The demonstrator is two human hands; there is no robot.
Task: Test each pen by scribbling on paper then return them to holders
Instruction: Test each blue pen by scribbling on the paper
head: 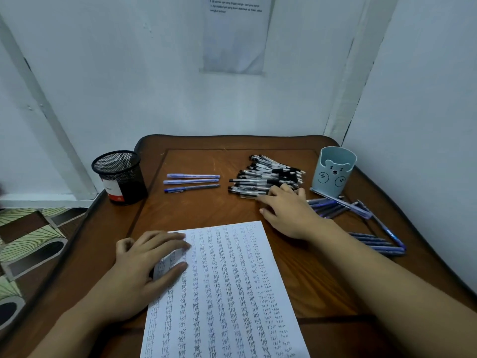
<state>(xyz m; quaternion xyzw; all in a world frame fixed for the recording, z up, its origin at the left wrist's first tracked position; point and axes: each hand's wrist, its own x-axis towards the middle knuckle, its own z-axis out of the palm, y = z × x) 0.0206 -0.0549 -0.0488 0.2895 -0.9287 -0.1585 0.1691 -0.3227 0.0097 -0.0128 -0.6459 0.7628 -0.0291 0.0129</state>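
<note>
A white sheet of paper (227, 293) covered in columns of small written words lies at the front of the brown table (196, 210). My left hand (144, 264) rests flat on the sheet's upper left corner. My right hand (286, 210) reaches forward, its fingers touching the near edge of a pile of several clear black-capped pens (265, 177). Three blue pens (192, 182) lie side by side left of the pile. A black mesh holder (120, 177) stands at the far left. A pale blue bear-face holder (333, 171) stands at the far right.
Several dark blue pens (361, 220) lie scattered on the right side of the table, behind my right forearm. White walls close in behind and on the right. A printed sheet (236, 34) hangs on the back wall. Patterned floor shows at the left.
</note>
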